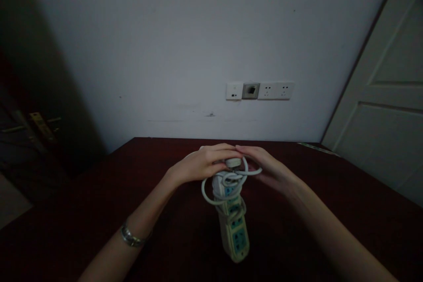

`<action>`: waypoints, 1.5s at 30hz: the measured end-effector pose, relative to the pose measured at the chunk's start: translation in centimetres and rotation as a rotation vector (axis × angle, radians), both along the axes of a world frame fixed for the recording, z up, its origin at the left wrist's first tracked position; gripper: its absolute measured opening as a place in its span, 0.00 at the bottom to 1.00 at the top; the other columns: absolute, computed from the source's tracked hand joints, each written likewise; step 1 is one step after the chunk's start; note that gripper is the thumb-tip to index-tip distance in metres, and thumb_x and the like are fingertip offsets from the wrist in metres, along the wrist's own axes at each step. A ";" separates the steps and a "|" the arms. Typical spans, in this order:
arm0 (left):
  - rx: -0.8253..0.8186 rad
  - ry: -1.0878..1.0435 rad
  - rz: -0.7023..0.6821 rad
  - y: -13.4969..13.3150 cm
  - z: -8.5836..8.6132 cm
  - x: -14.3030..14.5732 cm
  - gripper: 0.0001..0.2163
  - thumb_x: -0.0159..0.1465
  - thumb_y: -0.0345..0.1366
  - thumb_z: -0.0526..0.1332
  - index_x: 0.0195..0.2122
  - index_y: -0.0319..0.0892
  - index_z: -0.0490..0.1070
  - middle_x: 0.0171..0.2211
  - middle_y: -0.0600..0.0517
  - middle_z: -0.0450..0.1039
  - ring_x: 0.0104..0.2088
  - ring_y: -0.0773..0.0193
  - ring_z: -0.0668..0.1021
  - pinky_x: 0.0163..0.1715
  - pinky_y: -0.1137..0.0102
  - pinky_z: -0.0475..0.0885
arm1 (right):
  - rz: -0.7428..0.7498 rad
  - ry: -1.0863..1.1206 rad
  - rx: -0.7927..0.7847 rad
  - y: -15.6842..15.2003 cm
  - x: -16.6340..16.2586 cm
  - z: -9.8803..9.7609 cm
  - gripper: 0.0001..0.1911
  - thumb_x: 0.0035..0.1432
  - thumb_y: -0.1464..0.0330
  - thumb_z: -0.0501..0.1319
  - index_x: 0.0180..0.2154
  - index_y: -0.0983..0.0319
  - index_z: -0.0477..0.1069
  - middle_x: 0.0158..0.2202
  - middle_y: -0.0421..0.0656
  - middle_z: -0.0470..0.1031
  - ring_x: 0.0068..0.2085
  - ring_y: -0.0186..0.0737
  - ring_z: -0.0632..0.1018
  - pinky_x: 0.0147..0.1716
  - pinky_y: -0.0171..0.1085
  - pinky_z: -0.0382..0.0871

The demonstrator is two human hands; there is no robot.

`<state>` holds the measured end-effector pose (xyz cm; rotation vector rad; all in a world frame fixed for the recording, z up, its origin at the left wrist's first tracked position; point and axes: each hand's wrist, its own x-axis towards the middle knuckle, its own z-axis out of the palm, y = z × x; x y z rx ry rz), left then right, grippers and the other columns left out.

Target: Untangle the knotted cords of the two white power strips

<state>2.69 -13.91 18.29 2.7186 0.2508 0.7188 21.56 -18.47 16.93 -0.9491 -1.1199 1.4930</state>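
A white power strip (pixel 239 240) with blue-green socket faces stands out from the dark tabletop, its long body pointing toward me. Its white power cord (pixel 207 196) is looped and wound around the far half. At the far end, the cord's plug (pixel 233 162) sits between the thumb and fingers of my left hand (pixel 205 161), which is closed on it. My right hand (pixel 269 167) comes in from the other side, fingers curled by the plug and the cord loops, fingertips meeting those of the left. Its thumb is partly hidden behind the cord.
The dark red table (pixel 158 238) reaches to a pale wall (pixel 165 53). Wall sockets (pixel 276 91) are set above its back edge. A white panelled door (pixel 386 110) stands at the right, and a dark door with a brass latch plate (pixel 42 125) at the left.
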 end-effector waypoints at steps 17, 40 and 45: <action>-0.248 -0.586 0.254 2.7 -2.2 0.3 0.11 0.62 0.29 0.52 0.46 0.39 0.65 0.46 0.45 0.73 0.43 0.62 0.76 0.43 0.68 0.70 | -0.007 -0.067 0.393 2.2 -1.1 -4.4 0.40 0.37 0.66 0.71 0.53 0.57 0.59 0.53 0.47 0.67 0.51 0.44 0.71 0.50 0.43 0.65; -0.192 -0.147 0.230 -1.7 2.4 -2.4 0.08 0.53 0.28 0.59 0.35 0.36 0.70 0.28 0.50 0.76 0.27 0.69 0.77 0.27 0.75 0.70 | -0.282 -0.649 0.375 3.4 5.8 -2.6 0.34 0.40 0.62 0.68 0.51 0.64 0.67 0.43 0.48 0.75 0.43 0.48 0.76 0.38 0.40 0.71; -0.312 -0.183 0.179 -3.3 3.1 -2.4 0.08 0.51 0.28 0.60 0.33 0.35 0.69 0.24 0.52 0.73 0.23 0.71 0.74 0.21 0.77 0.67 | -0.194 -0.679 0.407 3.2 6.2 -2.6 0.33 0.41 0.64 0.67 0.51 0.63 0.68 0.43 0.47 0.75 0.42 0.46 0.76 0.39 0.39 0.71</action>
